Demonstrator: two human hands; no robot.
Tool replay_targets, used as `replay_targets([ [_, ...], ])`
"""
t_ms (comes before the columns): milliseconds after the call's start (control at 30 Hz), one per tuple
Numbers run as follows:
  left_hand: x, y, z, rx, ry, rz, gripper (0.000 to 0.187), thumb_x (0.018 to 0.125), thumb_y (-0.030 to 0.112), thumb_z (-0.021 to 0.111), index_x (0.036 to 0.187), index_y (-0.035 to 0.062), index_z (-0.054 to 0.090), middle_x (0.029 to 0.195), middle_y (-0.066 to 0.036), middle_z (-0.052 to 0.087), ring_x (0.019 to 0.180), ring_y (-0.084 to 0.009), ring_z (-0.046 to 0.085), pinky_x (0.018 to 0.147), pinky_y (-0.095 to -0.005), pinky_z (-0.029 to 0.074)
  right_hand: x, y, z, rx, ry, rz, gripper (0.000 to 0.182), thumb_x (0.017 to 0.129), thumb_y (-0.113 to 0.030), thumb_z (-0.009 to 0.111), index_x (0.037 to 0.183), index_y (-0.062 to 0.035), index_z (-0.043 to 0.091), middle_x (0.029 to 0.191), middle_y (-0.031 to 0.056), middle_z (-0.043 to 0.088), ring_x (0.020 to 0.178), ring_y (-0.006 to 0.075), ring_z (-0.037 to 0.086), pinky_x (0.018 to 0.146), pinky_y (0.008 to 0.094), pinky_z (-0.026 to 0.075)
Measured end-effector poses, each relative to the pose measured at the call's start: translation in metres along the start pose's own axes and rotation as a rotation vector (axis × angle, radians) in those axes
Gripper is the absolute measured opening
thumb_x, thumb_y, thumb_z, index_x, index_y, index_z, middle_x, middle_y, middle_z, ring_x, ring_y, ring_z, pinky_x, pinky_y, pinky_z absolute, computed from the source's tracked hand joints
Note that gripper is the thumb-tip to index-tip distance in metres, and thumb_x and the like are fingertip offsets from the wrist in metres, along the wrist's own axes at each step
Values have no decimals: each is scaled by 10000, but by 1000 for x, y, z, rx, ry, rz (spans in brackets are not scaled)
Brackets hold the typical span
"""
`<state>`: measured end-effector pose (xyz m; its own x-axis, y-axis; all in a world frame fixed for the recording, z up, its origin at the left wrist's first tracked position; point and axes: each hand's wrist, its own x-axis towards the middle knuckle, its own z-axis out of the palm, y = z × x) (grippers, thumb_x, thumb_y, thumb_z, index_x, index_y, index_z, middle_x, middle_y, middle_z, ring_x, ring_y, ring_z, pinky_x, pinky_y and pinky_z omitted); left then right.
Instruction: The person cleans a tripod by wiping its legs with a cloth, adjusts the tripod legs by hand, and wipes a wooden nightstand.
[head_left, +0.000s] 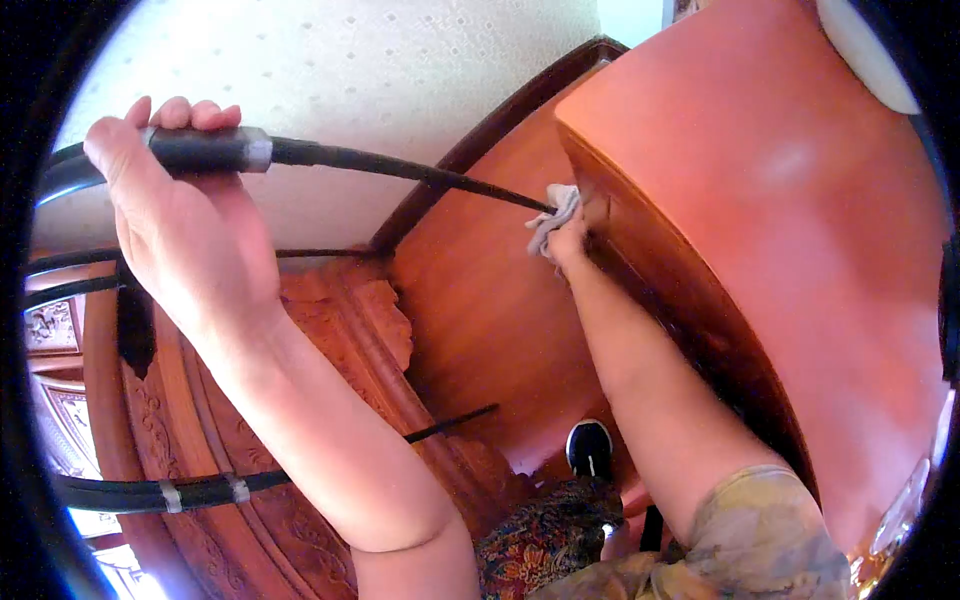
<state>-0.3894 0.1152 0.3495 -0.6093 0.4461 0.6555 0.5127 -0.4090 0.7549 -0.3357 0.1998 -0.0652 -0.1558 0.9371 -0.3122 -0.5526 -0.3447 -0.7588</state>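
Observation:
At the upper left my left hand [200, 190] is wrapped round a black tubular bar [205, 150] with a silver ring at its end. A thin black rod [400, 168] runs from this bar toward my right hand [567, 240]. My right hand grips a crumpled greyish-white cloth [556, 218], which lies against or close beside the side of a reddish-brown wooden piece [740, 180] with a smooth top. The rod's far end meets the cloth, and whether my fingers also hold the rod cannot be made out.
Carved wooden furniture [330, 340] stands at the lower left, crossed by more black bars [200, 492]. A patterned pale wall [400, 70] rises behind, with dark wooden trim [470, 150]. A dark shoe [590, 448] shows at the bottom centre, and a pale rounded object [870, 55] at the upper right.

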Motion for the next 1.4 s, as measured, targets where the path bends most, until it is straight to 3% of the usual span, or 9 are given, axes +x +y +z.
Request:
replay_targets([
  [33, 0, 0, 1, 6, -33, 15, 517, 884, 395, 423, 1084, -77, 354, 813, -77, 451, 733, -170, 487, 755, -306, 416, 5, 3, -1, 209, 77, 125, 310, 882, -219, 377, 1115, -32, 460, 894, 144, 582, 546, 220, 535, 460, 314, 468],
  [167, -5, 6, 7, -22, 34, -15, 492, 885, 388, 426, 1078, -61, 369, 800, -68, 459, 713, -163, 491, 733, -295, 417, 8, -28, -9, -499, -379, 488, 511, 904, -406, 232, 891, -59, 608, 477, 133, 546, 276, 119, 309, 253, 269, 241],
  [300, -2, 4, 7, -37, -9, 11, 407, 888, 364, 433, 1006, -24, 405, 763, -41, 473, 692, -144, 497, 674, -282, 418, 19, -21, -16, -263, -519, 612, 237, 860, -156, 392, 887, -99, 620, 590, 138, 591, 295, 169, 357, 259, 302, 272],
  [433, -5, 10, 9, -55, -22, -24, 318, 896, 364, 412, 923, 47, 424, 751, -28, 472, 685, -123, 485, 654, -267, 417, 1, -42, -8, -301, -351, 477, 233, 850, -96, 436, 1081, -90, 459, 730, 141, 614, 501, 176, 513, 428, 312, 439],
  [533, -8, 14, 11, -27, -21, -24, 250, 900, 282, 420, 928, 34, 426, 759, -29, 438, 682, -141, 456, 690, -288, 413, -25, -47, 20, 46, -84, 234, 301, 882, -282, 424, 974, -40, 578, 633, 114, 609, 349, 79, 374, 293, 233, 275],
  [700, -1, 12, 2, 120, -6, -58, 265, 911, 323, 389, 919, 58, 410, 751, -19, 447, 688, -118, 458, 648, -265, 402, -56, -94, 58, -63, -338, 112, 633, 751, 75, 440, 1300, -102, 181, 921, 108, 594, 649, 155, 567, 556, 278, 478],
  [800, -3, 12, 2, 167, -23, -35, 292, 911, 353, 366, 929, 63, 399, 743, -24, 453, 687, -119, 444, 653, -264, 385, -110, -170, 103, -91, -479, 155, 594, 744, 119, 398, 1289, -67, 255, 1184, 130, 442, 1011, 200, 509, 829, 309, 454],
  [1033, 1, 10, -2, 183, -87, -200, 291, 911, 292, 377, 1051, 36, 364, 826, -42, 438, 775, -129, 457, 746, -284, 384, -175, -276, 185, -231, -728, -37, 663, 721, 46, 479, 1325, 0, 209, 1215, 134, 423, 1054, 190, 450, 878, 284, 370],
  [1400, -14, 25, -20, 365, -108, -313, 671, 848, 365, 489, 1284, -53, 196, 1172, -251, 438, 1079, -282, 455, 893, -353, 368, -256, -415, 74, -309, -765, -251, 596, 721, 79, 501, 1268, -89, 336, 1199, 129, 430, 1029, 212, 479, 835, 294, 422],
])
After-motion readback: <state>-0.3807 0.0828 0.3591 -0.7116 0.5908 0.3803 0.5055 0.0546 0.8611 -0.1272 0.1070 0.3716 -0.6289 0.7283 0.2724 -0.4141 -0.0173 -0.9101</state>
